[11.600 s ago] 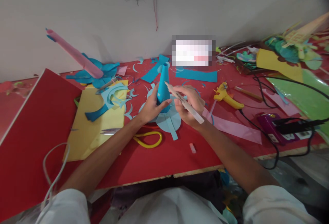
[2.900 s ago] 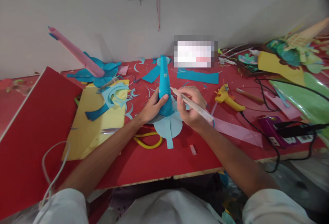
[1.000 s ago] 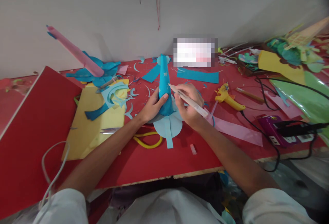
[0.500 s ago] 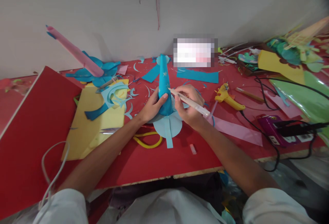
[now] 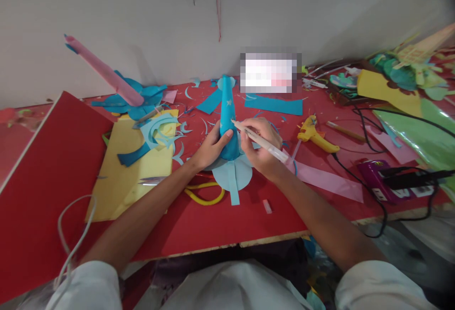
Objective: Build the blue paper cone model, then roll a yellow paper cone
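A blue paper cone with small pale stars drawn on it stands in front of me, narrow end pointing away. My left hand is wrapped round its wide lower part, thumb on top. Between the fingers of my right hand is a white pen, its tip at the cone's right side by a star. Light blue paper petals spread out under the cone's base. Yellow scissor handles lie just left of the petals.
Yellow sheets with blue scraps lie left, before a pink paper tube on blue petals. To the right are a yellow glue gun with a black cord, a pink strip and a purple box. A red board leans at far left.
The pen tip has shifted very slightly up and left on the cone. Both hands keep their hold, and the rest looks the same.
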